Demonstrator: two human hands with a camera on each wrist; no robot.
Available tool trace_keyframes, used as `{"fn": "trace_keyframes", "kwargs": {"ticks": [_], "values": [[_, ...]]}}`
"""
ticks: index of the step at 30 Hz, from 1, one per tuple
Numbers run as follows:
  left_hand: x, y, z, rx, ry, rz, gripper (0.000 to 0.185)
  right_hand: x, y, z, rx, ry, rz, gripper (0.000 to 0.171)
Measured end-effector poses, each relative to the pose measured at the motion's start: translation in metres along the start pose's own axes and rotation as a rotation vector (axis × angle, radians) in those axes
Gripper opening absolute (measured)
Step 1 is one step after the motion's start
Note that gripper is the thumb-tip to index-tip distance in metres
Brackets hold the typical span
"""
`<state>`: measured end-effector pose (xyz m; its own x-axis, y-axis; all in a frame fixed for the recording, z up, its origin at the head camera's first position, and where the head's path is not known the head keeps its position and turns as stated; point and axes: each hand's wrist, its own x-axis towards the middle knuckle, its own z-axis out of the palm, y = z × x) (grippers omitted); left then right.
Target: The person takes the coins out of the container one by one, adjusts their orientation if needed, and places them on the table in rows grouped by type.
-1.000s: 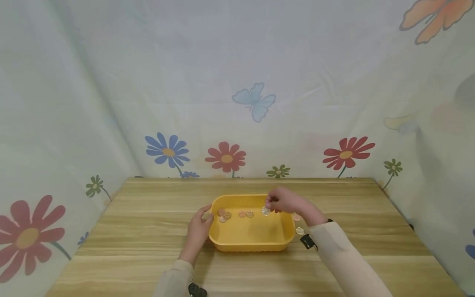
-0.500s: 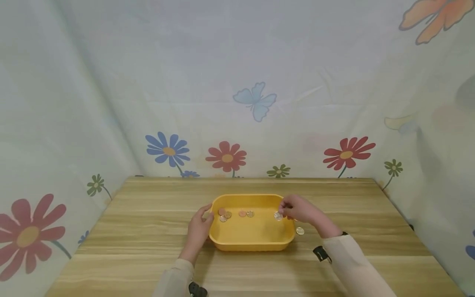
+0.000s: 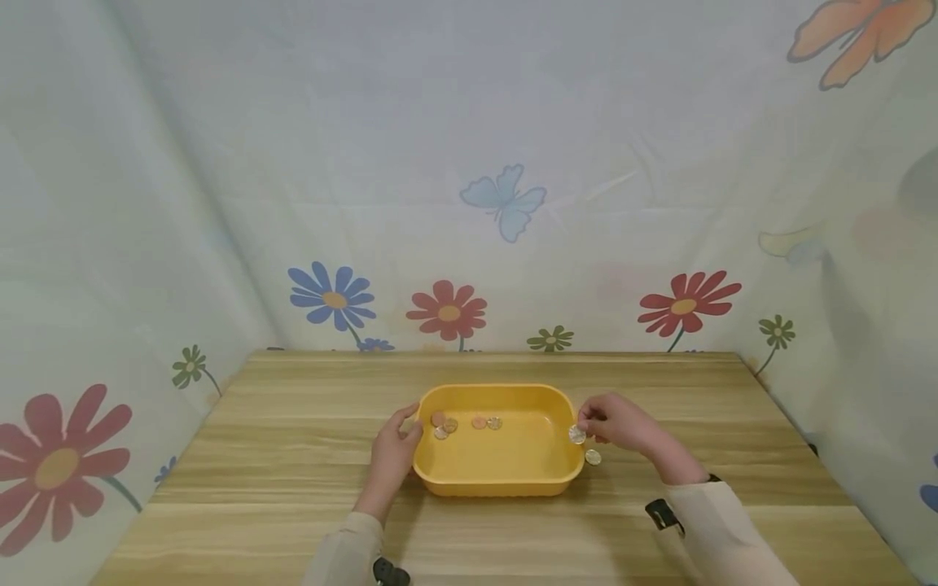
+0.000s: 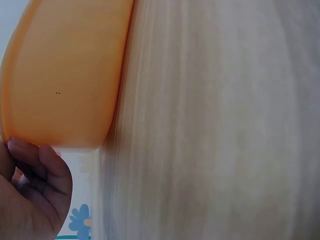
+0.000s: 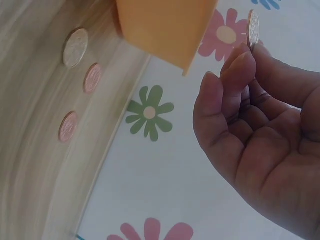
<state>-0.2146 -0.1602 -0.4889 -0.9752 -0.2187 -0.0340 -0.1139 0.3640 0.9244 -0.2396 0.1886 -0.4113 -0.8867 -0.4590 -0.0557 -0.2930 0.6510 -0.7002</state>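
A yellow plastic tray (image 3: 495,487) sits mid-table with several copper and silver coins (image 3: 465,423) along its far inner side. My left hand (image 3: 410,422) grips the tray's left rim; the left wrist view shows its fingers (image 4: 46,172) against the tray wall (image 4: 65,75). My right hand (image 3: 584,429) pinches a silver coin (image 3: 577,435) at the tray's right rim. In the right wrist view that coin (image 5: 253,27) stands edge-on between the fingertips (image 5: 240,60). Another silver coin (image 3: 593,456) lies on the table just right of the tray.
The right wrist view shows a silver coin (image 5: 75,47) and two copper coins (image 5: 92,77) (image 5: 67,126) on the wood beside the tray (image 5: 165,25). A wooden table (image 3: 293,456) stretches wide on both sides. Flower-printed cloth (image 3: 447,309) walls off the back and sides.
My right hand has carried the silver coin rightward from over the tray's middle to its right rim. The left hand and tray have stayed put.
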Motion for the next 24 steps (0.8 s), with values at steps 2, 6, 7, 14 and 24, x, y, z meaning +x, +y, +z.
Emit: {"fn": "trace_keyframes", "kwargs": {"ticks": [2,6,7,14,24], "values": [[0.001,-0.001,0.000,0.000,-0.002,0.001,0.045,-0.003,0.004,-0.001,-0.001,0.004,0.005,0.012],[0.002,-0.001,0.000,0.004,-0.001,0.005,0.044,-0.007,0.013,-0.002,-0.011,0.018,0.009,0.012],[0.002,-0.002,0.000,0.005,0.000,0.006,0.044,-0.009,0.015,-0.002,-0.008,0.024,0.014,0.012],[0.002,-0.002,0.000,0.004,-0.005,0.003,0.045,-0.020,0.031,-0.005,0.007,0.046,0.059,0.013],[0.003,-0.003,0.001,0.013,0.008,0.002,0.044,-0.028,0.053,-0.005,0.009,0.048,0.102,0.013]]}}
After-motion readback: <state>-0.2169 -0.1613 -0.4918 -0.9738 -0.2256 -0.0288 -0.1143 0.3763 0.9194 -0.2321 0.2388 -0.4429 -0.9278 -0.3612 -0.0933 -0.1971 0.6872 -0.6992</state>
